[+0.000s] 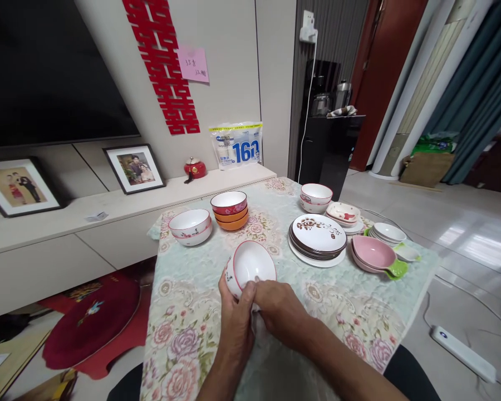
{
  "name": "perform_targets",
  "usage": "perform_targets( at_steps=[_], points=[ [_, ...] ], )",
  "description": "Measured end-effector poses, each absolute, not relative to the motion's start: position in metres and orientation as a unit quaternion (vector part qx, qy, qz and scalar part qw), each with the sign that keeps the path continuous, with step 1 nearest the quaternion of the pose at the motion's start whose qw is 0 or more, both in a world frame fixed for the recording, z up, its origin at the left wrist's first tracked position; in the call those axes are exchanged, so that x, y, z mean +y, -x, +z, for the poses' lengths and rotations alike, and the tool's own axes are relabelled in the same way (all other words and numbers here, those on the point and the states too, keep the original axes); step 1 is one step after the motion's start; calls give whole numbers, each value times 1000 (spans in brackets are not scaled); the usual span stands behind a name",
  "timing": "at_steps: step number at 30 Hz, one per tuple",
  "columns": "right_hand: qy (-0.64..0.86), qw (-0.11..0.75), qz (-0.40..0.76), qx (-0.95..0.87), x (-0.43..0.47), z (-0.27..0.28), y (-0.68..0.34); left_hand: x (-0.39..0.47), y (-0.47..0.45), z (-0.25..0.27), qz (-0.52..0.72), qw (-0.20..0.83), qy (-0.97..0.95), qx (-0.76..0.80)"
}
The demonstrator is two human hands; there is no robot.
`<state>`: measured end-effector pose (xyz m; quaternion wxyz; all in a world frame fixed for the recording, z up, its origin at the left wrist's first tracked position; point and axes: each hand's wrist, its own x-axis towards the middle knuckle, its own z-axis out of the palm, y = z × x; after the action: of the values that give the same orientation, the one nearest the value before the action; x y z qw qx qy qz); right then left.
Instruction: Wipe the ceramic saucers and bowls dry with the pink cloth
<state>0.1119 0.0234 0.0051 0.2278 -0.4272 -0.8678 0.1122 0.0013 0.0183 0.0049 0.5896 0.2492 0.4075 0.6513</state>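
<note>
The bowl (254,262) was nearest, raised above the tablecloth (192,306) between the person's hands, tipped so that its white inside showed. Handling it well seemed to call for a firm left grip low on the wall, light pressure from the right at the rim, and a slow turn kept above the cloth, since smooth glaze could slip. The left hand (235,303) was clamped around the outer wall, its thumb up by the near rim. The right hand (278,301) was curled at that rim, a fingertip reaching inside; whether it pinched the wall could not be told. Something pale showed just beneath the hands, too hidden to name.

Beyond, to the left, stood two white bowls (191,228), one inside the other, and just beside them a red bowl (229,209) on top of orange bowls (232,224). To the right lay stacked plates (323,240) and pink dishes (373,253), with small bowls (388,231) behind the dishes. Farthest, on the cabinet (121,234), sat a jar (195,169) and a bag (237,147).
</note>
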Motion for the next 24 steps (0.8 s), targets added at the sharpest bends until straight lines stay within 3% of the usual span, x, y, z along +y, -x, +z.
perform_targets(
  at_steps=[5, 12, 20, 24],
  points=[
    [390, 267, 178, -863, 19, 10, -107, 16, 2, 6, 651, 598, -260, 388],
    [387, 208, 36, -898, 33, 2, -126, 23, 11, 1, 658, 582, -265, 398],
    [384, 365, 204, -823, 15, 12, -103, 14, 2, 10, 648, 579, -282, 407],
    [346, 257, 200, -880, 14, 28, -111, 16, 8, 11, 655, 579, -283, 394]
  ],
)
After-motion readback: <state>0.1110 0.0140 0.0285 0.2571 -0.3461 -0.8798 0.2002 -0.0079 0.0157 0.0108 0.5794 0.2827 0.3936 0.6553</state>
